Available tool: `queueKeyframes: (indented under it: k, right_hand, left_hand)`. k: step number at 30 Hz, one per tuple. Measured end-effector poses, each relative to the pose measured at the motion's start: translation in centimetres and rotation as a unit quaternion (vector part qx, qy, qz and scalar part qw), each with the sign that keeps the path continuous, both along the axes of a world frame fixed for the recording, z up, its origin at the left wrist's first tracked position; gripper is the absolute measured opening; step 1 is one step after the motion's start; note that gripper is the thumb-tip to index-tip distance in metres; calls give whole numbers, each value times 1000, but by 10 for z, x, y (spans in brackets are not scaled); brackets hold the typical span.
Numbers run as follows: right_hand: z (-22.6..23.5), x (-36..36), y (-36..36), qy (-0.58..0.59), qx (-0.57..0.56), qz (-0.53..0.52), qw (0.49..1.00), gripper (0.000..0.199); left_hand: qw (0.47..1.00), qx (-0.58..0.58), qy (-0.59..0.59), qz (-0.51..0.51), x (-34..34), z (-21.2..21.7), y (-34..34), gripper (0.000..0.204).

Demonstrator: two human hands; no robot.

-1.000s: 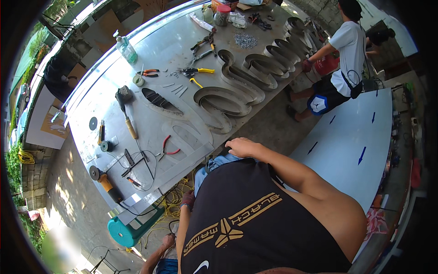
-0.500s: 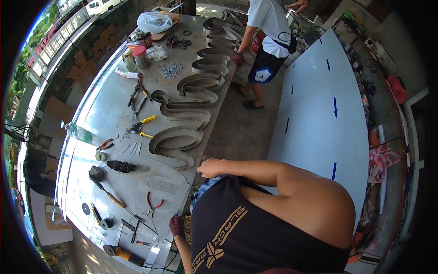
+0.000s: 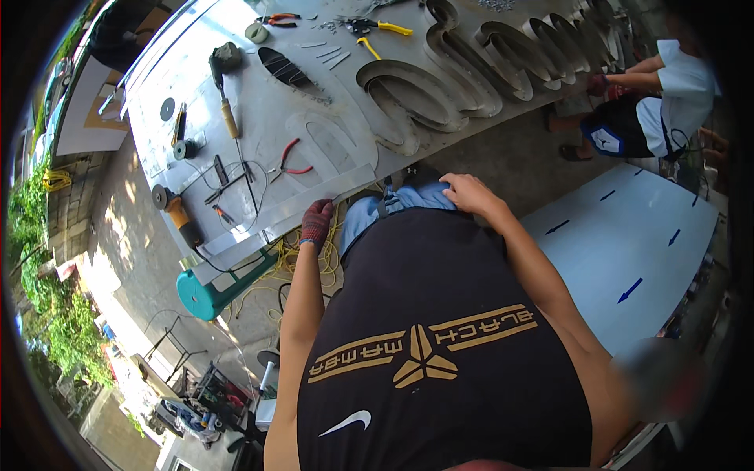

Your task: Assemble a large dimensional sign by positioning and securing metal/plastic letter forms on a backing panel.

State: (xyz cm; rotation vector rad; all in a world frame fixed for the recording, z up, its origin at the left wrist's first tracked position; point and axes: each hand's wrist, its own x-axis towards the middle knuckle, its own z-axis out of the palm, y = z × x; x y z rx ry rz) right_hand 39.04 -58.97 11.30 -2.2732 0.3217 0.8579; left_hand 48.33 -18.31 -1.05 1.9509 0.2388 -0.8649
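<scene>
My left hand, in a dark red knit glove, is at the near edge of the metal-topped table. Its fingers look curled in beside a flat metal strip along that edge; whatever they may hold is hidden. Bare, my right hand rests at my blue jeans with its fingers stretched out and nothing in them. Red-handled pliers lie on the tabletop beyond my left hand. Farther right, a bent sheet-metal letter form stands on edge in looping curves.
An angle grinder lies at the table's left corner, above a teal stool. Yellow cord is tangled on the floor. A co-worker stands at the table's right end. Behind is a pale sheet with blue arrows.
My view has swung round, so the table now lies across the top. My right hand has gone from the table's edge to my jeans. My left hand remains at the edge.
</scene>
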Motion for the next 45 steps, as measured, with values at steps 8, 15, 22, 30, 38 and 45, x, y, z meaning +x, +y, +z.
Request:
queueKeyframes:
  k: [8, 15, 22, 30, 38, 45]
  right_hand:
    - [-5, 21, -29, 19, -39, 15, 999, 36]
    - [-26, 33, 36, 42, 53, -106, 992, 36]
    - [-58, 37, 128, 35, 110, -140, 983, 34]
    - [-40, 37, 159, 0, 61, -135, 989, 34]
    - [-23, 58, 144, -19, 34, -135, 990, 34]
    - [-30, 61, 126, -19, 51, -160, 986, 33]
  left_hand:
    - [995, 58, -70, 34, -7, 18, -8, 31]
    - [990, 98, -99, -8, 14, 14, 37, 32]
    - [989, 79, -116, -36, 64, 16, 94, 32]
    - [987, 72, -130, -55, 91, 11, 126, 32]
    - [987, 78, -131, -53, 107, 13, 110, 31]
    - [979, 114, -170, -11, 124, 13, 99, 25]
